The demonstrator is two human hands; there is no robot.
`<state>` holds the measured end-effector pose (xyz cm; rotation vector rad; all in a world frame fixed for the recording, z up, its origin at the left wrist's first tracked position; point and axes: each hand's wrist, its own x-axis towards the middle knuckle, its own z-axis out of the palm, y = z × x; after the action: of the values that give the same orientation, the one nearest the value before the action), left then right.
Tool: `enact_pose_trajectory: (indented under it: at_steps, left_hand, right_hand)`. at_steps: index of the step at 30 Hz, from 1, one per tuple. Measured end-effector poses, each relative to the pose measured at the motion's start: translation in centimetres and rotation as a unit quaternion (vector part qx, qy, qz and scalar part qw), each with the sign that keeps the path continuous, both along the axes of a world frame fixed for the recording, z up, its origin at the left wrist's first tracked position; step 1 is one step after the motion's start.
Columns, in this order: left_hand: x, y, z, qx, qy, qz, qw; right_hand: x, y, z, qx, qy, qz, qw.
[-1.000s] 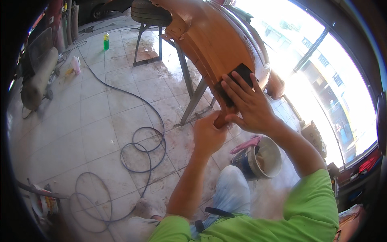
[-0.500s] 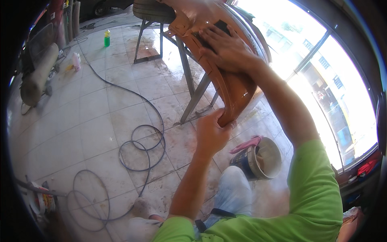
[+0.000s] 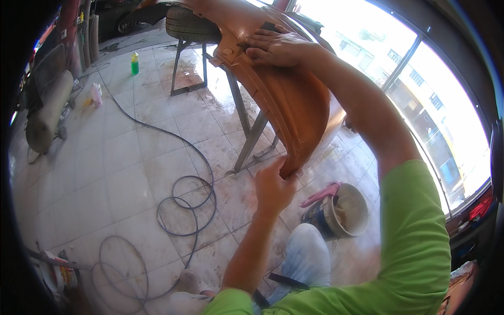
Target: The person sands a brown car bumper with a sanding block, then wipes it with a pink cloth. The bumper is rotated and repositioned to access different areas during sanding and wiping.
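Observation:
An orange-brown car bumper (image 3: 307, 102) lies raised on metal stands, its curved end hanging down in front of me. My left hand (image 3: 274, 185) is closed round the lower tip of that end. Higher up, my right hand (image 3: 278, 48) lies flat on the bumper's inner face. Under its fingers is a dark sheet that looks like sandpaper (image 3: 269, 25), mostly covered by the hand; only its edges show. The bumper's surface looks wet around the hand.
A bucket (image 3: 350, 212) with a pink cloth (image 3: 321, 194) over its rim stands by my knee. A dark hose (image 3: 184, 137) coils over the tiled floor. A metal stand (image 3: 247, 142) and a tyre (image 3: 185, 25) are beyond. A green bottle (image 3: 135, 64) stands far left.
My right hand has slid up and left along the bumper, taking the dark sheet with it. My left hand keeps its grip on the tip; the view has shifted slightly.

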<state>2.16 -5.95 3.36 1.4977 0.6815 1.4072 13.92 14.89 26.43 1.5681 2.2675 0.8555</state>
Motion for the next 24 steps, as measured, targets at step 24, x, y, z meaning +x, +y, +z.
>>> enact_pose_trajectory:
  at_steps: [24]
  left_hand:
    - [-5.1,1.2,9.6,-0.132,-0.003,-0.031,0.991]
  right_hand:
    - [-6.4,12.1,8.0,-0.113,-0.083,-0.028,0.990]
